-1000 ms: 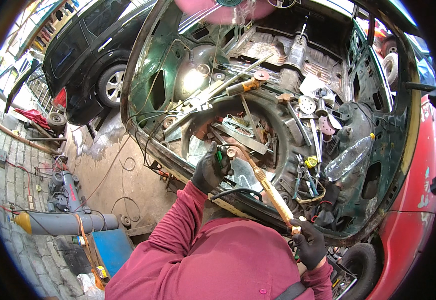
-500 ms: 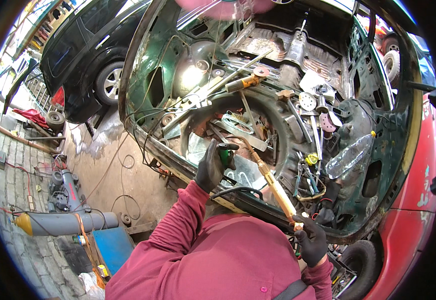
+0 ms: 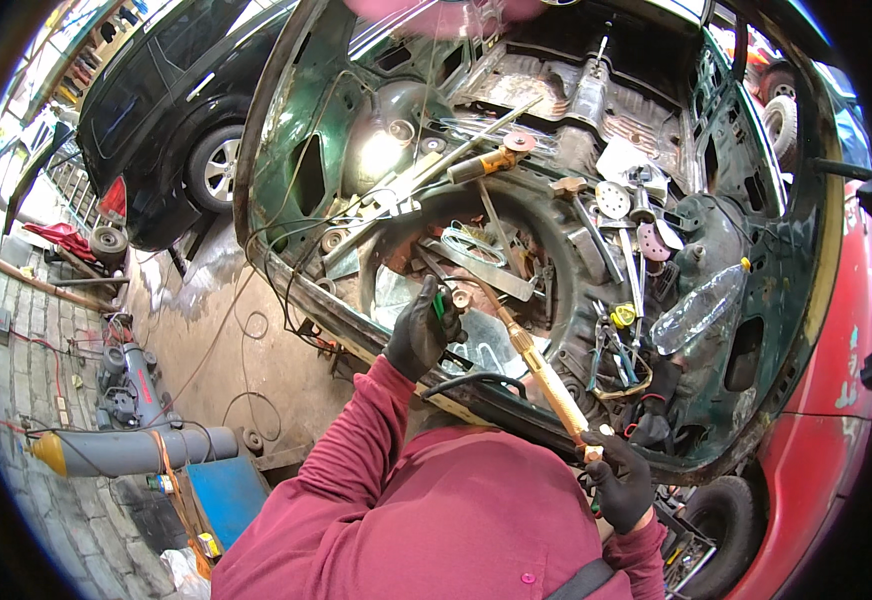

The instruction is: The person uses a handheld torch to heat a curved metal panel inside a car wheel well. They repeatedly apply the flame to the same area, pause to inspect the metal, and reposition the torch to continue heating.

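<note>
My right hand [image 3: 620,480], in a black glove, grips the rear end of a brass-coloured gas torch [image 3: 550,382]. The torch slants up and to the left, and its thin bent copper tube reaches over the spare-wheel well [image 3: 548,225]. Close to that tube is my left hand [image 3: 418,335], also gloved, its fingers closed round a small green thing [image 3: 440,304] that looks like a lighter. Most of the green thing is hidden by the glove. I see no flame at the torch's tip.
The stripped green car body carries an angle grinder [image 3: 491,165], a plastic bottle [image 3: 701,308], pliers [image 3: 611,355], a hammer [image 3: 581,205] and sanding discs. A work lamp [image 3: 381,155] shines at left. Cables hang over the body's left edge. A gas cylinder [image 3: 141,448] lies on the floor.
My left hand has turned and its raised thumb has come down, so less of the green thing shows. The torch has shifted slightly to the left with my right hand still gripping it.
</note>
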Available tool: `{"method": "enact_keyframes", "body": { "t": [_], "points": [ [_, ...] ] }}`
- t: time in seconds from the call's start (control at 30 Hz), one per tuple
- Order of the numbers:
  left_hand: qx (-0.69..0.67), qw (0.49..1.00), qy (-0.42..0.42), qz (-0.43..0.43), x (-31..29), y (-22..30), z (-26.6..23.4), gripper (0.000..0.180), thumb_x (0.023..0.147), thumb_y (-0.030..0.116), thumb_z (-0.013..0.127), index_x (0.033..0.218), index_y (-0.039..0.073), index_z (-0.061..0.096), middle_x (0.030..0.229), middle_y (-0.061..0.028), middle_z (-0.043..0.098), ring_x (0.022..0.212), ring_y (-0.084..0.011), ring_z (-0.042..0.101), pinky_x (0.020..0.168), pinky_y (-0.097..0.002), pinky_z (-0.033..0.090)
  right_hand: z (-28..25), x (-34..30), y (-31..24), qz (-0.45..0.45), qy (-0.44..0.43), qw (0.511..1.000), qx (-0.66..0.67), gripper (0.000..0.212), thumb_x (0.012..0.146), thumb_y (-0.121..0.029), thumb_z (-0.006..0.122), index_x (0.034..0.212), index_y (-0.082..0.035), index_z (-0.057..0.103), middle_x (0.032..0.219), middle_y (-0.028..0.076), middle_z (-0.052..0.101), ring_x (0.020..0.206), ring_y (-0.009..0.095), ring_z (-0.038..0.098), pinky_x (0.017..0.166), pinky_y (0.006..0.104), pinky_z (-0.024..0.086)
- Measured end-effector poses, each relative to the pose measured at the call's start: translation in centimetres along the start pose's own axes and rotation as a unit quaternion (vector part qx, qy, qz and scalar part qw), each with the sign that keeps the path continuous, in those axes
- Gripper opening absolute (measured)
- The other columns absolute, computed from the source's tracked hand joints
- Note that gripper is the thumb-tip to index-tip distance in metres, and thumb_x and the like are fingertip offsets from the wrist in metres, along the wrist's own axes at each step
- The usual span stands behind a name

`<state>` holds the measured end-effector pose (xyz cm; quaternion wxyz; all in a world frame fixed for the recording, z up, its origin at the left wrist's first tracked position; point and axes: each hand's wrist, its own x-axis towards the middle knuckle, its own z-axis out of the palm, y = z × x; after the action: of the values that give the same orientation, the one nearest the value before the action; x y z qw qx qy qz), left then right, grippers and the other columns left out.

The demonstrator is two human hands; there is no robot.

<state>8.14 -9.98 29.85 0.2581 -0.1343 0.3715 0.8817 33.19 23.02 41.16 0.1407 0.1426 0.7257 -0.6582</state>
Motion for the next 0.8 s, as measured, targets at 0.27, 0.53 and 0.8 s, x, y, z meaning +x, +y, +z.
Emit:
{"method": "enact_keyframes", "body": {
  "t": [0.27, 0.53, 0.8],
  "points": [
    [0.042, 0.999, -0.009, -0.014, -1.7, -0.6, 1.5, 0.044, 0.111, 0.055, 0.059, 0.097, 0.014, 0.060, 0.068, -0.0001, 0.048, 0.058, -0.0173, 0.045, 0.064, -0.0365, 0.042, 0.2, 0.5, 0.8, -0.019, 0.006, 0.999, -0.048, 0.044, 0.108, -0.031, 0.071, 0.139, 0.000, 0.071, 0.124, 0.018, 0.075, 0.112, 0.026, 0.070, 0.100, 0.0366, 0.052],
    [-0.031, 0.998, 0.028, 0.038, -1.1, -1.0, 1.8, 0.042, 0.114, 0.052, 0.051, 0.096, 0.015, 0.059, 0.069, -0.0009, 0.046, 0.063, -0.0181, 0.045, 0.065, -0.0367, 0.039, 0.4, 1.0, 0.1, -0.065, -0.011, 0.994, -0.089, 0.046, 0.111, -0.035, 0.066, 0.143, -0.002, 0.069, 0.122, 0.015, 0.073, 0.111, 0.027, 0.067, 0.098, 0.0373, 0.051],
    [-0.103, 0.986, 0.089, 0.094, -7.3, -1.6, -2.6, 0.046, 0.111, 0.061, 0.050, 0.101, 0.017, 0.063, 0.070, -0.0003, 0.049, 0.061, -0.0185, 0.046, 0.064, -0.0371, 0.041, 1.7, 4.3, -2.0, -0.132, -0.110, 0.975, -0.140, 0.048, 0.114, -0.037, 0.060, 0.146, -0.002, 0.068, 0.126, 0.020, 0.077, 0.118, 0.028, 0.073, 0.105, 0.0399, 0.053]
  ]
}}
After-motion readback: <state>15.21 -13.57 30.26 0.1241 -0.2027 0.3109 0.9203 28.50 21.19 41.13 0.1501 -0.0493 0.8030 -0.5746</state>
